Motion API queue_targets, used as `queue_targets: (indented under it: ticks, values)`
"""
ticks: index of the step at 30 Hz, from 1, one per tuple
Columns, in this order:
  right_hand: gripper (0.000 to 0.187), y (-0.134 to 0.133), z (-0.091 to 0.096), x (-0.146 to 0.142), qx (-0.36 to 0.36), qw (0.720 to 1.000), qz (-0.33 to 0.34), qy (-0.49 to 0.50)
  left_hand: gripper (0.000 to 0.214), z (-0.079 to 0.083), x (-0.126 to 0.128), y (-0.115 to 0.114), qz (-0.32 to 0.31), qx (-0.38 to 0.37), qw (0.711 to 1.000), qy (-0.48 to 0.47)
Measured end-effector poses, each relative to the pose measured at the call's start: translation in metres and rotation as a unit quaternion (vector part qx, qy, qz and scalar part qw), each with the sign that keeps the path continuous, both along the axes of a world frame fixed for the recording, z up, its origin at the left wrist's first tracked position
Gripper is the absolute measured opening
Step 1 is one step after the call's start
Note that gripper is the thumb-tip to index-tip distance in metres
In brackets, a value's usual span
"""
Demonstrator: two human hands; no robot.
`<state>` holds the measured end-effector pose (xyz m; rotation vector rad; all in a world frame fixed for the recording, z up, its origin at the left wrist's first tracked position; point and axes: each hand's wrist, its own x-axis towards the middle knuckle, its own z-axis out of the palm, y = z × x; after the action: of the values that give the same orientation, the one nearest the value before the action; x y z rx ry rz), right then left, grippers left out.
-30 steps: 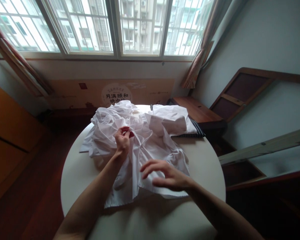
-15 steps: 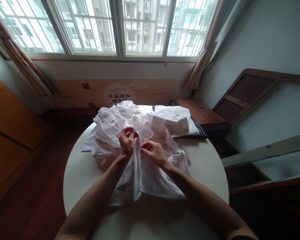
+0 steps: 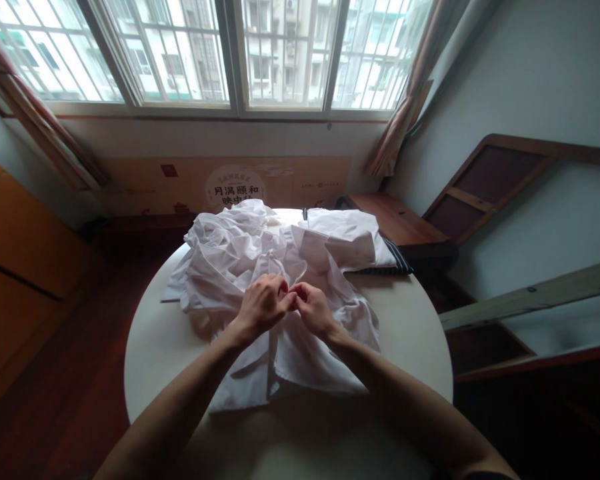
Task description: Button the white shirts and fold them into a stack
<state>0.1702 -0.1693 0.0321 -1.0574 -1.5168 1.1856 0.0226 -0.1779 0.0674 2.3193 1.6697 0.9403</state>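
Observation:
A crumpled white shirt [image 3: 220, 267] lies spread over the round white table [image 3: 410, 333]. My left hand [image 3: 263, 307] and my right hand [image 3: 313, 308] meet knuckle to knuckle at the shirt's front opening, above its middle. Both are closed in a pinch on the shirt's two front edges, fingertips touching. The lower part of the shirt [image 3: 300, 363] hangs toward me below my wrists. What lies between the fingertips is too small to make out.
A folded white garment [image 3: 350, 243] rests on a dark striped one [image 3: 395, 263] at the table's far right. A wooden bench [image 3: 395, 223] stands behind it, a printed cardboard box [image 3: 230, 183] under the window, wooden frames [image 3: 480, 187] against the right wall.
My right hand rose from the shirt's lower edge to its front opening and closed there. My left hand came down a little, so both hands now touch.

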Motion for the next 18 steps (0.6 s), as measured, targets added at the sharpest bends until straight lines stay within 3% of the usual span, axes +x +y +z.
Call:
queue_targets:
  ticks: [5, 8, 13, 18]
  values:
    - [0.014, -0.004, 0.001, -0.001, -0.024, 0.999, -0.007, 0.032, 0.011, -0.002, -0.005, 0.001, -0.033, -0.098, 0.993, -0.050]
    - [0.012, -0.005, 0.002, -0.002, -0.015, 0.999, -0.017, 0.036, 0.012, -0.004, -0.005, 0.001, -0.043, -0.121, 0.988, -0.087]
    - [0.013, -0.004, 0.004, -0.007, -0.032, 0.993, -0.053, 0.097, 0.013, -0.009, 0.004, -0.008, 0.007, -0.020, 0.997, -0.079]
    - [0.025, -0.003, 0.000, -0.009, -0.110, 0.973, -0.053, 0.194, 0.010, -0.021, 0.008, -0.012, -0.015, 0.011, 0.995, -0.103]
